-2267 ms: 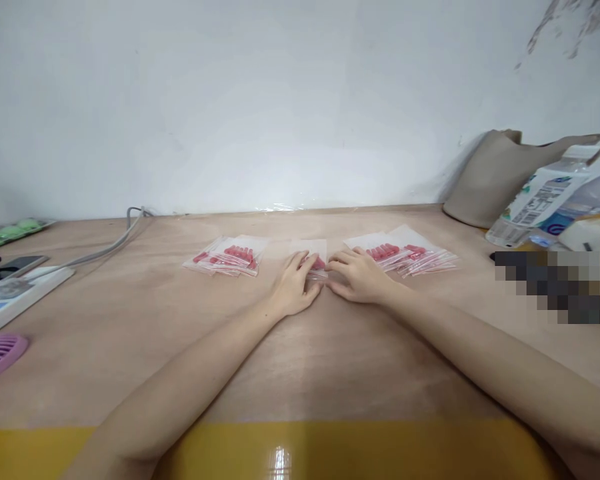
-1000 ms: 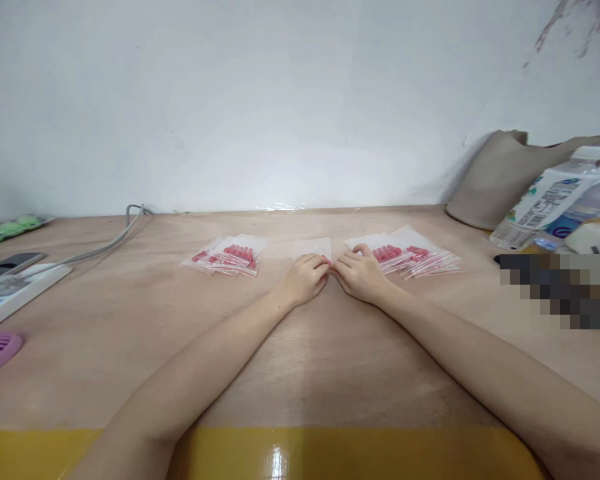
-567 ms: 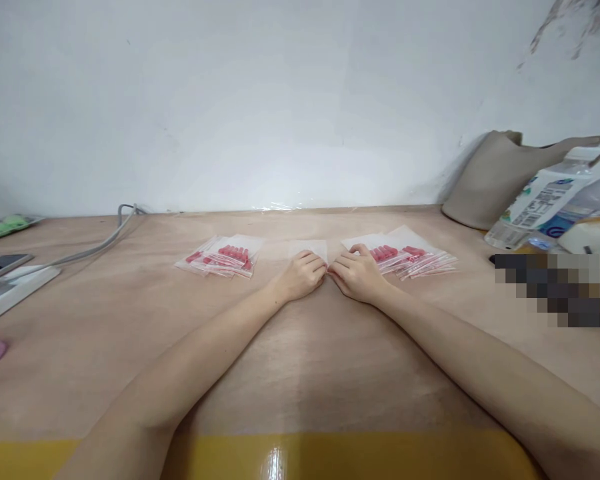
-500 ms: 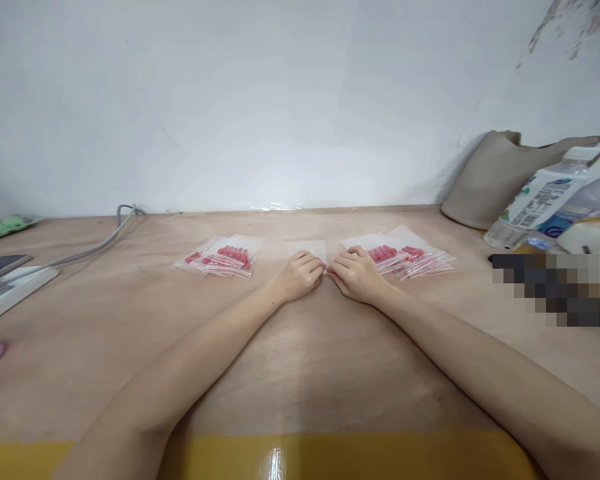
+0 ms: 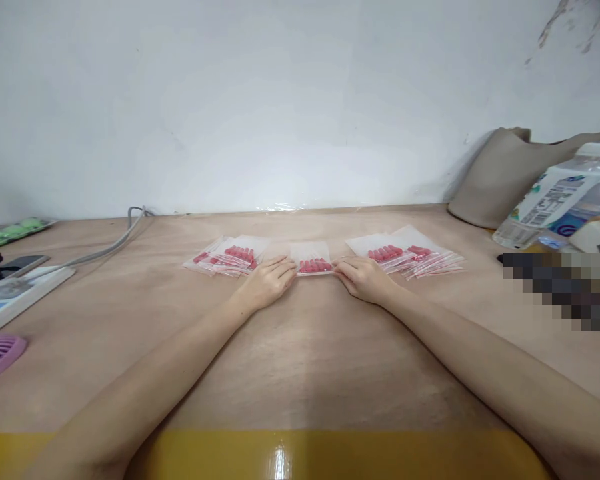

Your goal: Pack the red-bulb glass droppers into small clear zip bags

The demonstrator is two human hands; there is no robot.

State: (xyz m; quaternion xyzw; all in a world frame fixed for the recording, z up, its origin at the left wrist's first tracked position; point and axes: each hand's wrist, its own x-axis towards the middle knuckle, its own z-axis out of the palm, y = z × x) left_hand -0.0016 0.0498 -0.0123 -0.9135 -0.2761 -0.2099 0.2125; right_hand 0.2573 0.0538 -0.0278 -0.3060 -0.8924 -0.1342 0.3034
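A small clear plastic bag [image 5: 310, 251] with several red, finger-shaped pieces along its near edge lies flat on the table between my hands. My left hand [image 5: 271, 281] has its fingers closed at the bag's near left corner; the thumb is mostly hidden. At the near right corner, my right hand [image 5: 364, 277] pinches the bag's edge. Left of my left hand, a fanned pile of similar filled bags [image 5: 225, 256] lies on the wood. Another fanned pile of filled bags [image 5: 405, 250] is just beyond and to the right of my right hand.
A grey cable [image 5: 105, 245] runs to a white tray-like object [image 5: 55, 275] at left, near a phone-like slab [image 5: 25, 265] and purple slotted item [image 5: 3, 353]. Green items in packaging [image 5: 17, 233] sit behind. A plastic bottle [image 5: 555, 197] and grey-brown container [image 5: 487, 180] stand right, by the wall.
My hands have moved apart, the left one outward to the left, so the middle bag's red pieces now show between them. The view has shifted slightly to the left.
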